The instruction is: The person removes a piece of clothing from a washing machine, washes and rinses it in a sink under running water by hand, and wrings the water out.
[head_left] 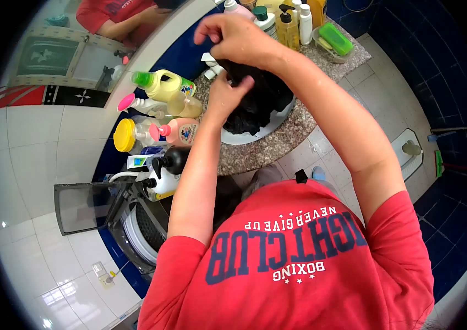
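My right hand (239,39) is above the back of the washbasin, its fingers curled, with a black wet-looking cloth (261,102) bunched under its palm. Lower and to the left, my left hand (227,94) is at the edge of the same cloth. Its thumb sticks out to the right, and its other fingers are mostly hidden. The cloth fills much of the white washbasin (244,138), whose rim shows at the front. Partly covered by my hands, a shiny metal tap (211,67) stands behind the cloth.
Left of the basin stand a green-capped detergent bottle (162,85), a pink pump bottle (181,132) and a yellow-lidded jar (126,135). Several bottles and a green soap box (335,38) line the granite counter (266,151). A washing machine (140,231) has its lid raised. A squat toilet (409,151) is at right.
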Motion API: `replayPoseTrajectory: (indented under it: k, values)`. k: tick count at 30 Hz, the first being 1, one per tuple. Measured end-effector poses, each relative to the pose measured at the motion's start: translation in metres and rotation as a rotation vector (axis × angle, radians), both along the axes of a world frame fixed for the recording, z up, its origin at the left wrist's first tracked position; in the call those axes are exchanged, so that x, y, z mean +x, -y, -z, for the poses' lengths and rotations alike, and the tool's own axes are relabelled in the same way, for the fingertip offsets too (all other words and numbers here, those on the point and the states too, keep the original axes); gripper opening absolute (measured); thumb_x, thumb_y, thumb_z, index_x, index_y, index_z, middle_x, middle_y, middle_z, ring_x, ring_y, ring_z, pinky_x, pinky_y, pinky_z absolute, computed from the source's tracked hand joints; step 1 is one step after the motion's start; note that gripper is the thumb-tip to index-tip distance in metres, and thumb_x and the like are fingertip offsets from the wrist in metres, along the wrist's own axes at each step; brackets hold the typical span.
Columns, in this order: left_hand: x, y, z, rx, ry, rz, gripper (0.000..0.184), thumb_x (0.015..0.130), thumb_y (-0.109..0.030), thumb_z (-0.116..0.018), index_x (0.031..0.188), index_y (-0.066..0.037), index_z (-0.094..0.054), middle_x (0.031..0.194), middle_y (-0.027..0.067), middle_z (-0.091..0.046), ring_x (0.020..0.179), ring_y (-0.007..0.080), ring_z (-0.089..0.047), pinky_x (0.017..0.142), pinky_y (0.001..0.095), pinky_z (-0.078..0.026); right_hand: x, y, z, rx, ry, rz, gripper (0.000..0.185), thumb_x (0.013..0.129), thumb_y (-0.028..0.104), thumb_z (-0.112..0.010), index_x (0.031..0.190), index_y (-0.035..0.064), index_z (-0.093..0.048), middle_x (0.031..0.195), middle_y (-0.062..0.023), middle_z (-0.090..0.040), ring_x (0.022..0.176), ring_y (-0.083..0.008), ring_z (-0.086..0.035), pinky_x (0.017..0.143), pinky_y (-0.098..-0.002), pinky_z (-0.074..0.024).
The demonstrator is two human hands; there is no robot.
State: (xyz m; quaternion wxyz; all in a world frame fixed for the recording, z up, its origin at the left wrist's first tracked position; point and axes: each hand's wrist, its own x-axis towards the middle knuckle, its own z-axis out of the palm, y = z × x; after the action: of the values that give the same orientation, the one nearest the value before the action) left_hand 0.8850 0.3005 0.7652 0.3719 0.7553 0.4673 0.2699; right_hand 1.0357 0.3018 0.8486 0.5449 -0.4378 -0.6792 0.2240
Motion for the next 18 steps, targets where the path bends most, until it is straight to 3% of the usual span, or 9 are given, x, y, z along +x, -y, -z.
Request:
replayPoseTrajectory:
  k: [1,2,4,6,11,12,14,15,18]
  values:
    - [0.001,-0.006,-0.002,0.103,0.062,-0.056,0.052,0.079,-0.038,-0.073,0.107,0.004,-0.061,0.097,0.0190,-0.069,0.093,0.0307,-0.066,0.082,0.0373,-0.048,0.001,0.009,-0.024,-0.008,0.034,0.031,0.028,0.059,0.006,-0.062,0.087,0.0066,-0.069,0.071,-0.0062,-0.060,0.068,-0.0216,-0.062,0.066,-0.0324,-0.0490]
    - [0.000,-0.013,-0.006,0.158,0.074,-0.085,0.046,0.083,-0.035,-0.071,0.106,0.004,-0.062,0.096,0.0184,-0.069,0.091,0.0276,-0.066,0.081,0.0358,-0.048,0.003,0.001,-0.031,0.103,0.085,-0.007,0.030,0.064,0.004,-0.066,0.094,0.0030,-0.066,0.070,-0.0010,-0.056,0.065,-0.0106,-0.054,0.062,-0.0257,-0.0461]
    - [0.003,-0.012,-0.031,0.168,0.259,-0.102,0.038,0.089,-0.029,-0.067,0.107,0.004,-0.061,0.097,0.0151,-0.069,0.089,0.0215,-0.064,0.081,0.0327,-0.046,0.004,0.009,-0.066,0.111,-0.146,-0.136,0.021,0.063,-0.010,-0.058,0.082,-0.0006,-0.062,0.071,-0.0037,-0.060,0.068,-0.0132,-0.058,0.062,-0.0249,-0.0468]
    - [0.006,-0.006,-0.059,0.163,0.362,-0.130,0.031,0.093,-0.023,-0.062,0.108,0.004,-0.061,0.098,0.0101,-0.068,0.088,0.0162,-0.059,0.083,0.0297,-0.045,0.005,0.006,-0.087,0.284,-0.213,-0.212,0.019,0.062,-0.007,-0.057,0.080,-0.0010,-0.060,0.068,-0.0028,-0.055,0.064,-0.0121,-0.051,0.060,-0.0250,-0.0428]
    - [-0.005,-0.014,-0.055,0.001,0.458,-0.165,0.029,0.097,-0.019,-0.052,0.117,0.002,-0.055,0.110,0.0081,-0.062,0.091,0.0138,-0.057,0.082,0.0278,-0.046,0.015,0.019,-0.092,0.149,-0.155,-0.360,0.019,0.070,0.000,-0.062,0.090,-0.0003,-0.062,0.082,-0.0050,-0.061,0.079,-0.0128,-0.057,0.074,-0.0243,-0.0469]
    - [-0.007,-0.013,-0.047,0.004,0.459,-0.161,0.029,0.097,-0.019,-0.052,0.117,0.002,-0.055,0.110,0.0081,-0.062,0.091,0.0138,-0.057,0.082,0.0278,-0.046,0.022,0.018,-0.080,0.070,-0.084,-0.362,0.027,0.073,0.004,-0.062,0.100,0.0008,-0.063,0.091,-0.0099,-0.064,0.087,-0.0172,-0.058,0.081,-0.0266,-0.0465]
    - [-0.012,-0.005,-0.032,-0.303,0.575,-0.216,0.026,0.097,-0.018,-0.049,0.119,-0.005,-0.052,0.104,0.0065,-0.062,0.084,0.0167,-0.062,0.069,0.0295,-0.051,0.029,0.000,-0.021,0.157,0.140,-0.007,0.032,0.071,0.010,-0.069,0.102,0.0022,-0.065,0.080,-0.0074,-0.064,0.073,-0.0148,-0.060,0.069,-0.0287,-0.0494]
    - [-0.015,0.000,-0.024,-0.461,0.627,-0.242,0.026,0.097,-0.018,-0.048,0.120,-0.008,-0.051,0.102,0.0057,-0.063,0.081,0.0181,-0.065,0.063,0.0303,-0.054,0.037,0.000,0.007,0.040,0.187,0.028,0.036,0.073,0.013,-0.070,0.107,0.0016,-0.063,0.090,-0.0118,-0.066,0.081,-0.0189,-0.062,0.075,-0.0308,-0.0498]
    - [-0.023,0.011,0.002,-0.500,0.670,-0.156,0.026,0.096,-0.017,-0.048,0.120,-0.007,-0.051,0.105,0.0067,-0.062,0.084,0.0187,-0.065,0.064,0.0326,-0.056,0.059,0.009,0.116,-0.258,0.372,0.119,0.055,0.073,0.016,-0.073,0.123,0.0009,-0.055,0.112,-0.0218,-0.063,0.106,-0.0298,-0.061,0.091,-0.0365,-0.0473]
